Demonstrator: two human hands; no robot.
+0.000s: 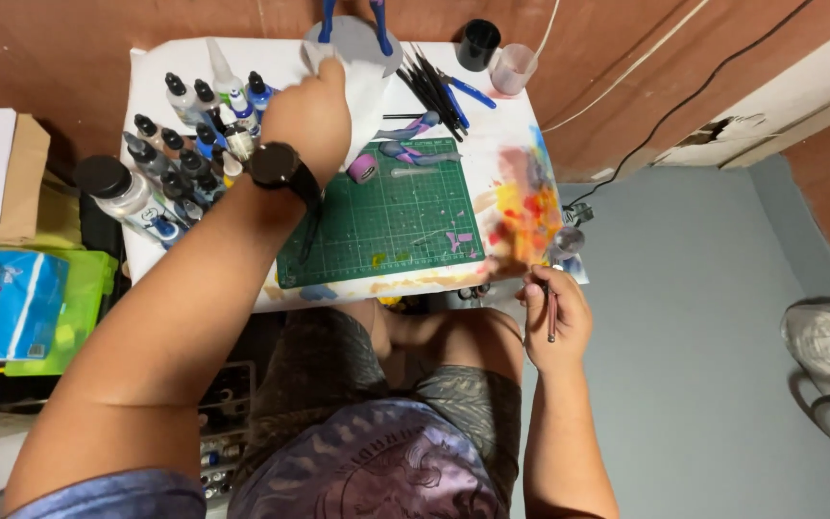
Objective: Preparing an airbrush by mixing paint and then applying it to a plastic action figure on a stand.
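Observation:
My left hand (pixel 307 108), with a black watch on the wrist, reaches across the small white table (pixel 151 67) and pinches a white sheet of tissue (pixel 367 86) near the far edge. My right hand (pixel 557 317) hangs off the table's right front corner, closed around a thin paintbrush (pixel 551 315). A green cutting mat (pixel 386 216) lies between the hands, with purple and grey painted model parts (pixel 415 144) at its far edge.
Several dropper paint bottles (pixel 194 144) and a larger black-capped jar (pixel 117 187) crowd the table's left. Spare brushes (pixel 434 82), a black cup (pixel 477 43) and a clear cup (pixel 513 67) stand at the back. A paint-smeared palette paper (pixel 525 202) covers the right. A blue tissue pack (pixel 16 303) lies left.

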